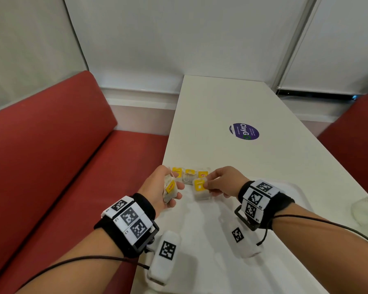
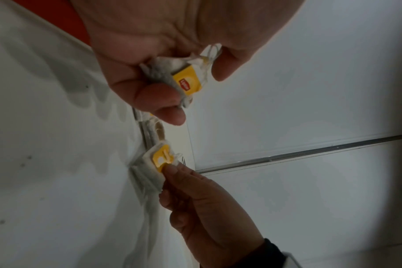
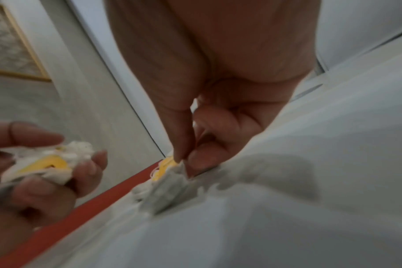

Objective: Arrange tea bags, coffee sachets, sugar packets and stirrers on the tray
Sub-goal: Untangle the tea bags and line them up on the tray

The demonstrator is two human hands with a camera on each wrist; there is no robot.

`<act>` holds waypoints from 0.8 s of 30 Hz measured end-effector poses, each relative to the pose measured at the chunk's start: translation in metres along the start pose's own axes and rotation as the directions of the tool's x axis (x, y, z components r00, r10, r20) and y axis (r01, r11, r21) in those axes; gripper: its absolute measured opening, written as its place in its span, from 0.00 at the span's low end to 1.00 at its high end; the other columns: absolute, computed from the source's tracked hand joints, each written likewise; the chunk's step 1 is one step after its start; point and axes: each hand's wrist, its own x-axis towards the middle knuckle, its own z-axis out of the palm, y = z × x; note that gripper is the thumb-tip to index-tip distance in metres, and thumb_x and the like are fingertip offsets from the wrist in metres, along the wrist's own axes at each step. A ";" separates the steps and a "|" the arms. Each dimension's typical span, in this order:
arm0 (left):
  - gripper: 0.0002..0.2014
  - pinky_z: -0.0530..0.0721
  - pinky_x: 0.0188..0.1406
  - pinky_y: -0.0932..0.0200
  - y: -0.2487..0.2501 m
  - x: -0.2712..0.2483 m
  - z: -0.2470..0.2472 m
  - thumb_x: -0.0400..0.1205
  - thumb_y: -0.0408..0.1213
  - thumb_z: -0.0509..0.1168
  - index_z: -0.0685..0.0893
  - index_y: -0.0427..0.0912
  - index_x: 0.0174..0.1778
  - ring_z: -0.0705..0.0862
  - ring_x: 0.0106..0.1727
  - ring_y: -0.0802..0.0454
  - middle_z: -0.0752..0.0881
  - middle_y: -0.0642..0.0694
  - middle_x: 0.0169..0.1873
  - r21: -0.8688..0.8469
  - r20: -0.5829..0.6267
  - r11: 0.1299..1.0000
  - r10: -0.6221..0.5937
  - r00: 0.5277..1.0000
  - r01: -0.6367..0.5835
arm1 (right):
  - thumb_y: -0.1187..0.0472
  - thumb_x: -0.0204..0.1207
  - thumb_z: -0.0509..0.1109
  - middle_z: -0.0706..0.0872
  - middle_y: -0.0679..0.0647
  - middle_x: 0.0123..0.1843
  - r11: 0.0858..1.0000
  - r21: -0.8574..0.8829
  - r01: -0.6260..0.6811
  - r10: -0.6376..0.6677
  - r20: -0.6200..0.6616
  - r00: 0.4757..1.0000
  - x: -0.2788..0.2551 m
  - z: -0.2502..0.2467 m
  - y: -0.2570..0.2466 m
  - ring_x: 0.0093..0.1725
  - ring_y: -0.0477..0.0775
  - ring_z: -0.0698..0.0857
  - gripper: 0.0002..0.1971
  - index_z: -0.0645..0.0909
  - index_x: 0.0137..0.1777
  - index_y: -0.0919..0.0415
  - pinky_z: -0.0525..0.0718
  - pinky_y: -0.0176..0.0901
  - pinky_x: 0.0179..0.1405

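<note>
The left hand [image 1: 160,188] curled its fingers round 1 tea bag [image 1: 170,190] while the right hand [image 1: 222,181] pinched another tea bag [image 1: 200,189] low over the white tray [image 1: 293,190], and I thought loose strings might tangle and drag the 3 placed bags [image 1: 189,174].

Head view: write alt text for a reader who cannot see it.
A person's left hand holds a tea bag while the right hand pinches the yellow tag of another tea bag lying on a white tray, with three more tea bags in a row just beyond. The tray sits on a white table beside a red bench.
</note>
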 end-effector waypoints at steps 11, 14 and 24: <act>0.16 0.70 0.21 0.63 -0.003 -0.003 -0.003 0.85 0.38 0.51 0.85 0.41 0.51 0.78 0.26 0.50 0.87 0.40 0.40 0.064 0.057 0.998 -0.019 0.998 0.015 | 0.61 0.69 0.76 0.87 0.52 0.30 0.991 -0.128 0.027 -0.053 -0.211 0.976 0.015 -0.002 0.008 0.27 0.47 0.84 0.10 0.79 0.47 0.53 0.76 0.35 0.23; 0.17 0.69 0.21 0.64 -0.005 -0.003 -0.001 0.88 0.43 0.50 0.84 0.44 0.54 0.77 0.27 0.52 0.87 0.42 0.44 0.115 0.099 0.993 -0.012 0.995 0.000 | 0.58 0.68 0.77 0.89 0.53 0.36 0.984 -0.171 0.048 -0.091 -0.252 0.963 0.017 -0.003 0.011 0.34 0.50 0.85 0.12 0.77 0.48 0.51 0.84 0.42 0.38; 0.24 0.69 0.19 0.64 -0.005 -0.006 0.013 0.86 0.54 0.50 0.83 0.39 0.58 0.76 0.24 0.49 0.80 0.43 0.26 0.164 0.160 0.986 -0.021 0.987 -0.006 | 0.55 0.78 0.70 0.89 0.46 0.38 0.906 0.072 0.418 -0.423 0.113 0.899 -0.031 0.011 -0.023 0.37 0.37 0.84 0.08 0.87 0.55 0.52 0.76 0.25 0.35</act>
